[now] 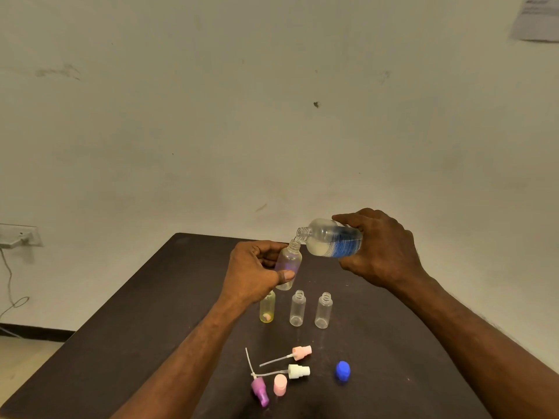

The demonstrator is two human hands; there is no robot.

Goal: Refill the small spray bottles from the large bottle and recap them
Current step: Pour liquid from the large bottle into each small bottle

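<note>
Above the middle of a dark brown tabletop (121, 328), the person's right hand (379, 252) wraps its fingers and thumb around a large clear plastic bottle with a blue-printed label (332, 238), tipped nearly on its side, its open threaded neck touching the mouth of a small clear spray bottle with a faint purple tint (289, 263). The left hand (254, 272) grips that small bottle, thumb across its lower front and fingers curled behind it, holding it raised off the table and leaning slightly toward the large bottle.

Just below the hands, three more small uncapped bottles stand upright in a row: a yellow-tinted bottle (267, 309) partly behind the left wrist, then two clear bottles (297, 308) (323, 310) to its right.

Nearer the table's front edge lie the loose caps: a pink spray head with dip tube (301, 352), a white spray head with dip tube (298, 371), a purple spray head (260, 391), a small pink cylindrical cover (280, 384) and, apart to the right, a blue screw cap (343, 371).

A white wall (272, 116) rises beyond the table's far edge.
</note>
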